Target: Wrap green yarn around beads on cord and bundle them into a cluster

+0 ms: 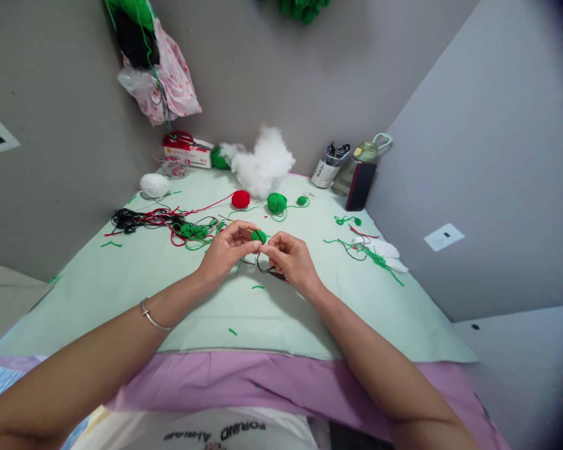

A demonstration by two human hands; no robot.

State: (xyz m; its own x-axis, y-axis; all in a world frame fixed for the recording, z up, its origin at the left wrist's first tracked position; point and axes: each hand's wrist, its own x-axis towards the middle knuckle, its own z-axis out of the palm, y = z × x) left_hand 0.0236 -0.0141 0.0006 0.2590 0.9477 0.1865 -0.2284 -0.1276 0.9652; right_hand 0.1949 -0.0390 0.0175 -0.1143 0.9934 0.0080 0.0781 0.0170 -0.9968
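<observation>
Between the fingertips of my left hand (232, 251) is a small green yarn piece (259, 236) with a black strand across it. My right hand (291, 259) is closed in a pinch right beside the piece. A black yarn strand (263, 270) loops down from those pinched fingers; whether they also hold a needle is too small to tell. A thin dark tool (278, 275) shows below my right hand, partly hidden by it. A yellowish thin stick end (228, 219) shows just behind the left fingers.
Tangled black, red and green yarn (169, 220) lies to the left. Behind are a red ball (241, 199), a green ball (276, 203) and white stuffing (263, 165). At right stand a phone (361, 186), a bottle (356, 165), a pen cup (326, 172) and yarn scraps (375, 253).
</observation>
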